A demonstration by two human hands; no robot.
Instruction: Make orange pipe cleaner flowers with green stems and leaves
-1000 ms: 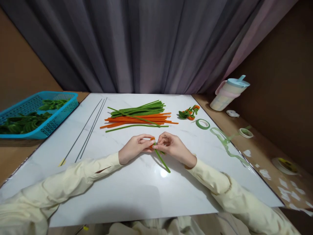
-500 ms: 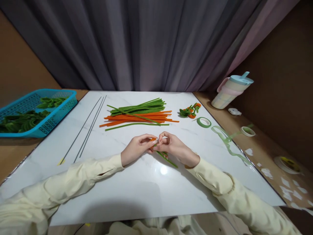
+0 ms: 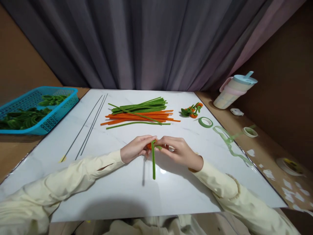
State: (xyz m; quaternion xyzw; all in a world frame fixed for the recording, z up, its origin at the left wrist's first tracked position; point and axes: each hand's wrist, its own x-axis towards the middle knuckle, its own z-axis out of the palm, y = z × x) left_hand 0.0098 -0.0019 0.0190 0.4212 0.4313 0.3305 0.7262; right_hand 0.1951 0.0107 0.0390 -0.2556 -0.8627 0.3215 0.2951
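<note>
Over the white tabletop (image 3: 122, 192), my left hand (image 3: 136, 148) pinches a small orange fuzzy piece (image 3: 150, 145), mostly covered by the fingers. A green pipe cleaner (image 3: 153, 164) lies against it and hangs straight down. My right hand (image 3: 182, 150) meets the left at this piece, thumb and fingertips closed on a short green part (image 3: 158, 147) beside the orange. How the parts join is hidden. Beyond my hands lie a pile of orange pipe cleaners (image 3: 137, 117), a pile of green pipe cleaners (image 3: 144, 106) and a single green one in front.
Orange-and-green fuzzy pieces (image 3: 192, 111) sit at right, near a green tape roll (image 3: 205, 122) and a loose green strip (image 3: 231, 145). Three thin dark rods (image 3: 84, 133) lie left, beside a blue basket (image 3: 45, 125) of green pieces. A tumbler (image 3: 231, 93) stands back right.
The green pipe cleaner has swung from slanting down to the right to hanging straight down. My right hand has turned and its fingers have shifted around the piece; the left stays in place.
</note>
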